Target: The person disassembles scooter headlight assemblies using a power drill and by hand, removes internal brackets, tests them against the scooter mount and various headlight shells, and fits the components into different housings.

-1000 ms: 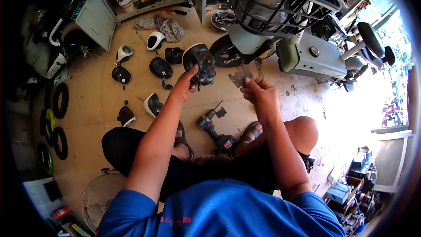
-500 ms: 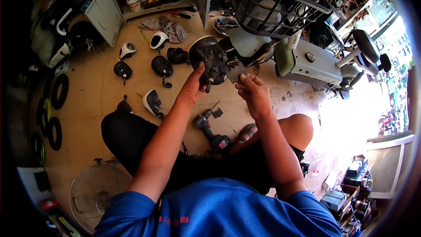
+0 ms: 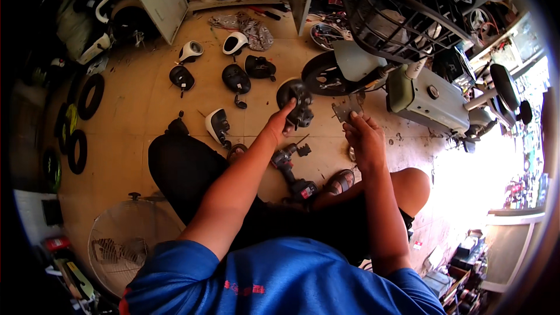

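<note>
My left hand (image 3: 281, 121) grips a black rounded lamp-like housing (image 3: 296, 98), its thumb across the near side and knobbly fittings facing right. In my right hand (image 3: 366, 138), thumb and fingers pinch a thin grey flat plate (image 3: 345, 109), held apart from the housing to its right. Below both hands a cordless drill (image 3: 291, 172) lies on the floor between my legs. To the left lie several similar rounded shells, among them a black one (image 3: 235, 78), a white-rimmed one (image 3: 235, 42) and a white-and-black one (image 3: 218, 128).
A grey electric scooter (image 3: 429, 96) with a black wire basket (image 3: 402, 17) stands at the far right. Tyres (image 3: 77, 151) lie at the left. A fan (image 3: 131, 245) is at lower left. Crumpled plastic (image 3: 248, 30) lies near an open cabinet door (image 3: 160, 3).
The view has shifted, and things on the floor appear further right. My hands have moved apart, the plate coming away from the housing. The housing has turned and its pale rim no longer shows.
</note>
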